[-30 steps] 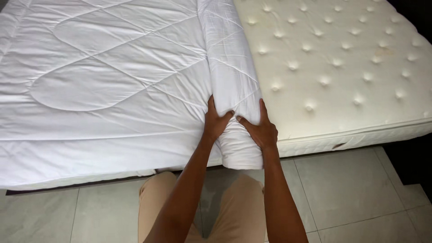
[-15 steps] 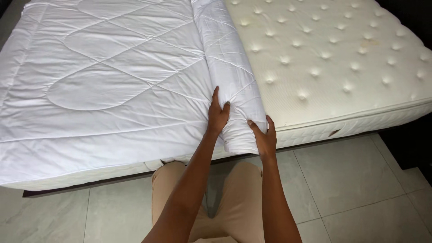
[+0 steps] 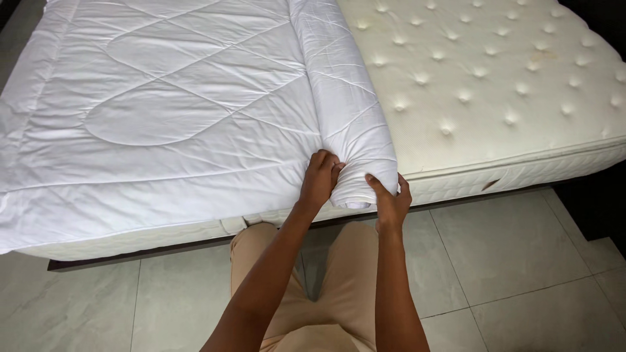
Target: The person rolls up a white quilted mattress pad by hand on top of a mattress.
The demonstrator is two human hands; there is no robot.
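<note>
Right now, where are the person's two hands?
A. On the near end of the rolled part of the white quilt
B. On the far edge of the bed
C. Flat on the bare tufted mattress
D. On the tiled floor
A: the left hand and the right hand grip the near end of the rolled quilt at the bed's near edge, beside the bare mattress.

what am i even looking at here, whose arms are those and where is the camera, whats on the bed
There is no machine here: the arms belong to a person wearing a camera on their head, so the one picture looks down along their own arms and beige trousers to a tiled floor. In front is a bare tufted mattress. A white quilted duvet covers its left part, and its right edge is rolled into a long roll. The left hand grips the near end of the roll from the left; the right hand cups it from the right and beneath.
</note>
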